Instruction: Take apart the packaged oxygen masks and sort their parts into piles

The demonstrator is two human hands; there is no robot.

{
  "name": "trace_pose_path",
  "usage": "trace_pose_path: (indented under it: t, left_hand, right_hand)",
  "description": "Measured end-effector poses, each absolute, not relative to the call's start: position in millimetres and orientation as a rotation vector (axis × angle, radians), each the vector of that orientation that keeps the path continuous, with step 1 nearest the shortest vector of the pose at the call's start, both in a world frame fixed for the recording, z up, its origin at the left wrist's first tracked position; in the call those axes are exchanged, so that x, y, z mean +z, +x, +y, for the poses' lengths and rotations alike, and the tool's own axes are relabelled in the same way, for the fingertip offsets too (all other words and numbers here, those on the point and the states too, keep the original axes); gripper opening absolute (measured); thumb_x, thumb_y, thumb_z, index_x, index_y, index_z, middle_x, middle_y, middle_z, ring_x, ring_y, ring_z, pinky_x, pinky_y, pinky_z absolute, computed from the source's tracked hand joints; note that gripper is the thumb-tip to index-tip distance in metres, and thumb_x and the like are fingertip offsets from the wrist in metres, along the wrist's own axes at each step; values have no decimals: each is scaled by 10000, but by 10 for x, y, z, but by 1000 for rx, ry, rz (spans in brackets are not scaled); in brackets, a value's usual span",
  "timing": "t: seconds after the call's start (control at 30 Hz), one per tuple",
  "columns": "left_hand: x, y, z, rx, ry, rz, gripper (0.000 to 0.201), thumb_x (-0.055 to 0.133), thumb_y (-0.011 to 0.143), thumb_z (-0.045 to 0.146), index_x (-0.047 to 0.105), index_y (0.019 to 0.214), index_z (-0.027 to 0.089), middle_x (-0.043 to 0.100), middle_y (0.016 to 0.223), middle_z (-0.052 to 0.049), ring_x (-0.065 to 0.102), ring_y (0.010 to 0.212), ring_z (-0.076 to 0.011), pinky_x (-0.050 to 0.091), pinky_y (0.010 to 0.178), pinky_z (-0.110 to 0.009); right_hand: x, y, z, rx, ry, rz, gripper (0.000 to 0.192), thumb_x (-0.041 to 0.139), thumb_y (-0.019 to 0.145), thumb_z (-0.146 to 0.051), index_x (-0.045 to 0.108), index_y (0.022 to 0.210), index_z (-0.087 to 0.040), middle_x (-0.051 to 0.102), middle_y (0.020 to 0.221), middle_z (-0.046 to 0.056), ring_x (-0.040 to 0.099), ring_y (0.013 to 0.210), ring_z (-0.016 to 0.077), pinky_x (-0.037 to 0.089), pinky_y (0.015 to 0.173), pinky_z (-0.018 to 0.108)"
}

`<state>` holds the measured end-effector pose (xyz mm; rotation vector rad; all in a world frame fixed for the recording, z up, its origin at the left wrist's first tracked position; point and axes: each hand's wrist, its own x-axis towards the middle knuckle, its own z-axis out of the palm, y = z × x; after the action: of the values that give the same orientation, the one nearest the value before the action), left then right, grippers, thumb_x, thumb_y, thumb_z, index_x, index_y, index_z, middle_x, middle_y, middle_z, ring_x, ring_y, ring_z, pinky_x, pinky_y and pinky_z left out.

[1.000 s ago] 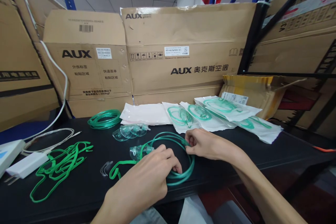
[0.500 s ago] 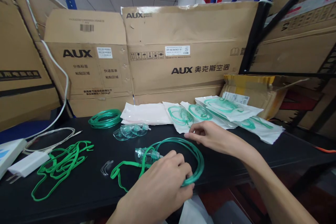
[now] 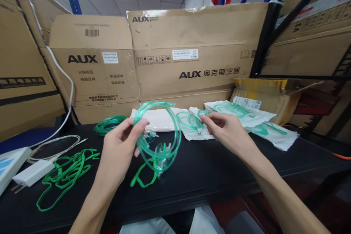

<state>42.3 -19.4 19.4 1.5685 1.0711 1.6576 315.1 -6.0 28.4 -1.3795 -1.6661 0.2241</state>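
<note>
1. at the far left of the frame a white power adapter (image 3: 33,172) lies on the black table (image 3: 219,175), with a loose tangle of green elastic straps (image 3: 65,175) just right of it.
2. left of centre, the left hand (image 3: 120,150) is raised above the table, its thumb and fingers pinched shut on a coil of green oxygen tubing (image 3: 160,131).
3. the coil stands upright in the middle of the frame; a clear oxygen mask (image 3: 161,155) and a green strap hang from its lower part, off the table.
4. right of centre, the right hand (image 3: 225,131) hovers loosely curled, fingertips close together; i cannot tell whether it grips anything.
5. behind it lie sealed white packets (image 3: 246,117) of green tubing, touching one another.
</note>
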Motion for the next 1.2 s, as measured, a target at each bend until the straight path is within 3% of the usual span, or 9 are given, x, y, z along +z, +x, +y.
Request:
trace_pose_path:
  t: [0.27, 0.47, 0.6, 0.73, 0.83, 0.93, 1.07, 1.13, 1.2]
  left_hand:
    - [160, 445, -62, 1691, 1267, 836, 402, 847, 766, 531, 763, 892, 159, 593, 892, -25, 523, 768, -117, 460, 482, -106]
    - [177, 416, -41, 1718, 1230, 837, 424, 878, 725, 529, 766, 883, 152, 579, 893, -22, 527, 773, -115, 483, 494, -95]
    - [231, 329, -49, 1787, 1185, 848, 444, 893, 703, 527, 762, 916, 160, 580, 905, -14, 534, 763, -102, 502, 514, -93]
    - [301, 32, 12, 1938, 1183, 906, 449, 888, 703, 531, 738, 908, 162, 596, 939, -12, 554, 793, -99, 531, 565, -104]
    - [404, -314, 159, 2080, 1337, 1075, 431, 825, 760, 552, 708, 909, 166, 616, 929, -10, 582, 794, -114, 566, 611, -164]
    - [565, -651, 394, 2086, 1644, 1437, 425, 637, 895, 597, 684, 969, 180, 670, 976, -29, 647, 822, -170, 615, 717, -309]
    - [738, -956, 764, 1794, 1904, 1889, 458, 524, 949, 608, 690, 1016, 187, 719, 919, -18, 725, 838, -237, 568, 864, -416]
    - [728, -1039, 951, 1587, 2039, 2089, 432, 516, 964, 564, 696, 1024, 176, 728, 884, -33, 727, 942, -285, 508, 961, -453]
    - [628, -1087, 1130, 1297, 2206, 2223, 413, 510, 977, 521, 704, 1038, 163, 743, 984, -90, 677, 1108, -324, 465, 1015, -459]
  right_hand:
    - [215, 2960, -78, 422, -1309, -1956, 493, 546, 953, -596, 598, 680, -189, 591, 607, -2, 522, 560, 148, 368, 561, 272]
    - [75, 2711, -141, 470, -1237, -2084, 348, 603, 968, -533, 727, 1074, -226, 698, 912, 32, 591, 745, 177, 456, 730, 304]
    - [-32, 2565, -201, 563, -1206, -2189, 554, 659, 921, -602, 608, 1406, -338, 657, 1272, 53, 633, 1061, 240, 466, 952, 362]
    - [-93, 2491, -242, 680, -1214, -2301, 542, 651, 938, -573, 581, 1444, -391, 560, 1444, 28, 531, 1336, 282, 385, 1118, 398]
    - [-94, 2483, -248, 728, -1239, -2314, 534, 637, 945, -576, 571, 1449, -411, 533, 1471, 20, 496, 1382, 293, 379, 1134, 422]
    - [-76, 2495, -243, 735, -1236, -2320, 530, 635, 948, -569, 567, 1450, -413, 531, 1471, 12, 490, 1388, 288, 380, 1138, 429]
    - [-62, 2511, -238, 727, -1224, -2333, 529, 637, 953, -550, 569, 1454, -391, 549, 1442, 21, 510, 1365, 272, 389, 1132, 409]
    - [-61, 2519, -239, 726, -1219, -2339, 529, 632, 957, -553, 567, 1456, -391, 553, 1434, 22, 516, 1359, 270, 397, 1123, 403]
    - [-60, 2527, -243, 722, -1222, -2346, 528, 630, 958, -553, 567, 1456, -391, 551, 1439, 25, 520, 1356, 274, 402, 1119, 405]
